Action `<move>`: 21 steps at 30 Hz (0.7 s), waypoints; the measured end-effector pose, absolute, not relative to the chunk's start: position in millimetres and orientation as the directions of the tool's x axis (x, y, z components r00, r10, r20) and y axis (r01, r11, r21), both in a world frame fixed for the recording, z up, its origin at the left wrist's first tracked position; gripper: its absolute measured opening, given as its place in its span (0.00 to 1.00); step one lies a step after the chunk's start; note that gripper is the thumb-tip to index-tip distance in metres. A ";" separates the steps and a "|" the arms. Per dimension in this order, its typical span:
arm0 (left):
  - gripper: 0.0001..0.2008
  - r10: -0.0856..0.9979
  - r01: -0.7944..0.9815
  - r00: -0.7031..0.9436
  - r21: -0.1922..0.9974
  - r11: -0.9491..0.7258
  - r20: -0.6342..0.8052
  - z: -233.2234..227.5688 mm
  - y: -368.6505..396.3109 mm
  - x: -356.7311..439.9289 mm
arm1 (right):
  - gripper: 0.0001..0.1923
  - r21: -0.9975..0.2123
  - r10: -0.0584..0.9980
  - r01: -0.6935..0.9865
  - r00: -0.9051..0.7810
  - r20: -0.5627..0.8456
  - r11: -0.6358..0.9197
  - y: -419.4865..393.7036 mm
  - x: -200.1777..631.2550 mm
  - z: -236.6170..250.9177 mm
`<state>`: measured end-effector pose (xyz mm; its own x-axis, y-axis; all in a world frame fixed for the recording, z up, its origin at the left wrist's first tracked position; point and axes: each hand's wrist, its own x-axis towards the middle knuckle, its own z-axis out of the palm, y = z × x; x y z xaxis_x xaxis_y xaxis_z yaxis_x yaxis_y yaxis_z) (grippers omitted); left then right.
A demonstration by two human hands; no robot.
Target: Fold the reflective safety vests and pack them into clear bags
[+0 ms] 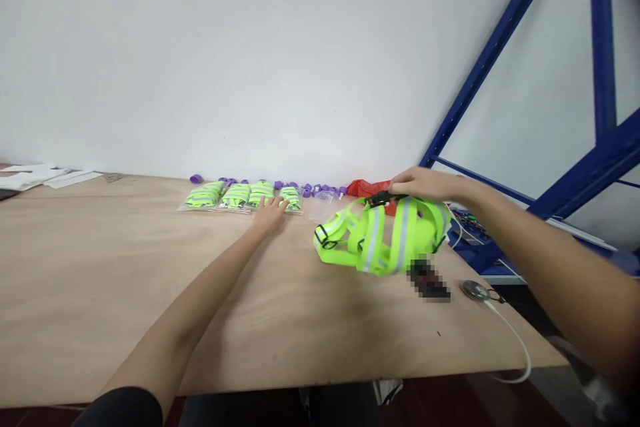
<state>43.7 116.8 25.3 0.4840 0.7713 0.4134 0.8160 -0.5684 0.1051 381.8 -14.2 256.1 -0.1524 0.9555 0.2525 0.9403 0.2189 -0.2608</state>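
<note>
My right hand point(414, 183) is closed on the black buckle at the top of a neon-yellow reflective strap vest point(400, 240). Its straps, with pale silvery stripes, hang loosely over the right part of the table, and a black slider loop shows at the left end. My left hand point(271, 213) is open, fingers reaching forward at the front edge of the bagged items. In a row lie several clear bags of folded neon-yellow strapping, such as the leftmost bag point(205, 195) and the rightmost bag point(291, 199) beside my left fingers.
Small purple rolls point(320, 189) line the wall behind the bags. An empty clear bag point(323, 205) and a red bag point(367, 188) lie nearby. A blurred-out dark object point(429, 280) and a round corded device point(475, 290) sit at right. White sheets point(45, 177) lie far left; a blue metal frame point(493, 47) rises right.
</note>
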 end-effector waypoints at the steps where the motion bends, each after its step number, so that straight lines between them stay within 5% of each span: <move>1: 0.22 0.780 0.825 0.487 0.085 -0.558 0.394 23.7 125.1 46.0 | 0.08 -0.253 0.971 0.950 -0.133 0.201 0.182 -2.0 387.8 278.7; 5: 0.12 0.813 0.847 0.495 0.037 -0.530 0.306 18.9 150.3 56.5 | 0.18 -0.372 0.942 0.925 0.051 0.330 0.080 30.3 399.0 342.8; 7: 0.10 0.830 0.853 0.497 0.032 -0.521 0.255 19.1 158.5 59.7 | 0.19 -0.374 0.961 0.926 0.057 0.270 0.050 39.7 401.8 362.3; 11: 0.16 0.854 0.862 0.482 0.067 -0.502 0.197 31.6 166.9 65.4 | 0.17 -0.138 0.976 0.981 0.157 0.151 -0.136 57.9 414.1 379.5; 15: 0.11 0.873 0.865 0.422 0.179 -0.468 0.243 67.9 171.4 74.4 | 0.13 0.167 0.969 0.963 0.186 0.162 -0.213 77.1 428.6 349.2; 21: 0.09 0.888 0.771 0.339 0.449 -0.451 0.310 139.0 166.0 67.4 | 0.14 0.231 0.969 0.962 0.092 0.228 -0.146 100.9 437.3 253.7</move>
<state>67.4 166.0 139.0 0.3394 0.8881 0.3101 0.7711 -0.4515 0.4490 437.3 100.9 253.7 0.0922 0.9692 0.2283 0.9621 -0.1459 0.2305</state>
